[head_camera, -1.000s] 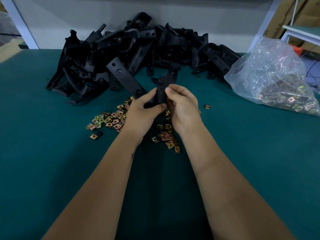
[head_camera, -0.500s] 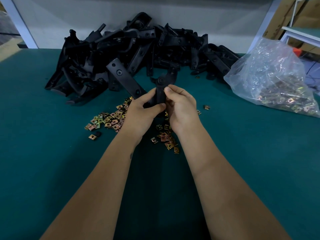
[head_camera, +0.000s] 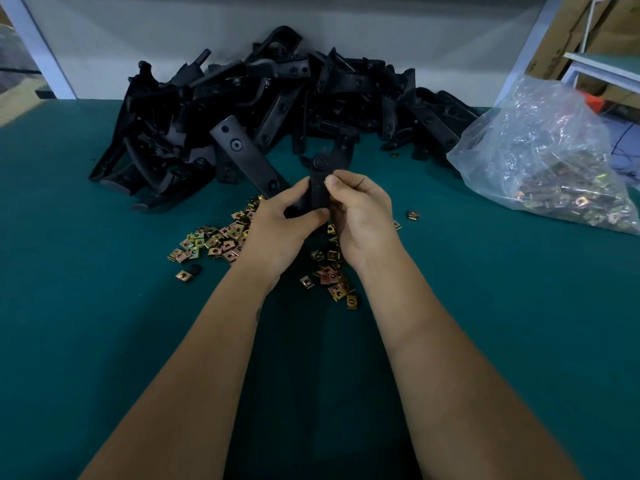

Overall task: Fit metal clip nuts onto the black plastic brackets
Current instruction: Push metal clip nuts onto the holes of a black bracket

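I hold one black plastic bracket [head_camera: 319, 188] upright above the table's middle. My left hand [head_camera: 277, 226] grips its lower part, thumb across the front. My right hand [head_camera: 363, 216] pinches the bracket's right edge, thumb tip near the top; whether a clip nut sits under the fingers is hidden. Loose brass-coloured clip nuts [head_camera: 214, 242] lie scattered on the green table [head_camera: 104, 341] under and left of my hands, more nuts [head_camera: 332, 278] between my wrists.
A big pile of black brackets [head_camera: 277, 98] fills the back of the table against the wall. A clear plastic bag of clip nuts [head_camera: 554, 168] lies at the right. Single nuts [head_camera: 412, 215] lie apart. Cardboard boxes [head_camera: 588, 29] stand beyond the right edge.
Both hands hold the bracket in nearly the same place; the right thumb has shifted slightly up along its edge.
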{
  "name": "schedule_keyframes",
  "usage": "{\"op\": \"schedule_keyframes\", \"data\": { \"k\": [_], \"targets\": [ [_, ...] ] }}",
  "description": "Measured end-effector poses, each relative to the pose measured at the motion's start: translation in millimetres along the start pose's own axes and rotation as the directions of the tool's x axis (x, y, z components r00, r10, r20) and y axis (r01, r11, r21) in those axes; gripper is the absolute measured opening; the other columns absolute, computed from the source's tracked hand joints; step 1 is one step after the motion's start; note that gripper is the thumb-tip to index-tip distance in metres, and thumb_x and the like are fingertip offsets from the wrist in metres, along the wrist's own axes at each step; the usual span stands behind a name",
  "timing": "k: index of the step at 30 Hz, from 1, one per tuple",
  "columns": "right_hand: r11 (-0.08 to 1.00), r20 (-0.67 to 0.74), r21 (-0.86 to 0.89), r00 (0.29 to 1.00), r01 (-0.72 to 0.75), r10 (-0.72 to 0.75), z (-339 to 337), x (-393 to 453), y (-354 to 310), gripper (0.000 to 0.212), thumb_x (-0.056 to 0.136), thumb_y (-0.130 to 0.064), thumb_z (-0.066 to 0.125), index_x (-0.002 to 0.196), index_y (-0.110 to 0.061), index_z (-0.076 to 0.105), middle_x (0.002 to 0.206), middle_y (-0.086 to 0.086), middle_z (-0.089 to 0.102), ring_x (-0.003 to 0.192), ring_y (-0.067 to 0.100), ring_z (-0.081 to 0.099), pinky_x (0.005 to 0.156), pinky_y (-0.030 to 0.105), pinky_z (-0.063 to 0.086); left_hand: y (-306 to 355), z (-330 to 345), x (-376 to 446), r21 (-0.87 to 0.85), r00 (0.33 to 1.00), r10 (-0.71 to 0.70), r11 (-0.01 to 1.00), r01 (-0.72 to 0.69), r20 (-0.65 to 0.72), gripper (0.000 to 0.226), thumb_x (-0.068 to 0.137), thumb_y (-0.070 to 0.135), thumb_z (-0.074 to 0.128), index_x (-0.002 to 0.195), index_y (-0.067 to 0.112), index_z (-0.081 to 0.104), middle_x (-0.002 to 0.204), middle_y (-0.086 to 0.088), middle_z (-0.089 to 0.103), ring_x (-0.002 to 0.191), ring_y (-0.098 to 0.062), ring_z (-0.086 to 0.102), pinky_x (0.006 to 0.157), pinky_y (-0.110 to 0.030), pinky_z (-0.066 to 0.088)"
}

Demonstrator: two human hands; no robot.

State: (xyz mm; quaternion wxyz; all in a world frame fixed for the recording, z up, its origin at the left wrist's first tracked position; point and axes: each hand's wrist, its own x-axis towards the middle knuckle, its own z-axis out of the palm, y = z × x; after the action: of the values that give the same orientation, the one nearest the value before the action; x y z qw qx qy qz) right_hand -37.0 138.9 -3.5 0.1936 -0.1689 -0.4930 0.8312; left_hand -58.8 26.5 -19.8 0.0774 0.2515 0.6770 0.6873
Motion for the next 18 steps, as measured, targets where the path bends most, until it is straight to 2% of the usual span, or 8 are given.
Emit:
{"op": "schedule_keyframes", "data": {
  "k": [5, 14, 18],
  "targets": [
    [0.999, -0.010, 0.037, 1.000, 0.003, -0.003, 2.4, -1.1, 1.0, 0.017, 0.090, 0.003, 0.062, 0.082, -0.012, 0.062, 0.087, 0.007, 0.066, 0.086, 0.021, 0.062, 0.087, 0.036, 0.049, 0.3, 4.0, -1.1, -0.033, 0.999, 0.012, 0.999, -0.013, -0.034, 0.044, 0.091, 0.005, 0.066, 0.117, 0.041, 0.066, 0.109, 0.015, 0.073, 0.107, 0.000, 0.064, 0.090, -0.012, 0.048],
    [1.000, 0.039, 0.004, 0.999, 0.017, -0.018, -2.6, 0.6, 0.0, 0.016, 0.089, 0.004, 0.064, 0.083, -0.011, 0.063, 0.089, 0.011, 0.065, 0.090, 0.024, 0.063, 0.092, 0.040, 0.051, 0.7, -1.3, 0.4, 0.018, 0.999, 0.026, 0.999, -0.026, 0.020, 0.040, 0.090, 0.004, 0.066, 0.122, 0.028, 0.068, 0.107, 0.008, 0.074, 0.105, -0.005, 0.065, 0.091, -0.015, 0.049],
    [0.995, 0.027, -0.049, 0.996, 0.085, -0.083, -1.8, 0.3, 0.2, 0.013, 0.089, 0.000, 0.066, 0.085, -0.012, 0.066, 0.093, 0.011, 0.064, 0.090, 0.021, 0.063, 0.085, 0.032, 0.053, 1.5, 1.9, 0.2, -0.013, 1.000, 0.019, 1.000, -0.020, -0.025, 0.040, 0.090, 0.005, 0.066, 0.117, 0.035, 0.068, 0.106, 0.012, 0.074, 0.104, -0.002, 0.066, 0.085, -0.012, 0.049]
  ]
}}
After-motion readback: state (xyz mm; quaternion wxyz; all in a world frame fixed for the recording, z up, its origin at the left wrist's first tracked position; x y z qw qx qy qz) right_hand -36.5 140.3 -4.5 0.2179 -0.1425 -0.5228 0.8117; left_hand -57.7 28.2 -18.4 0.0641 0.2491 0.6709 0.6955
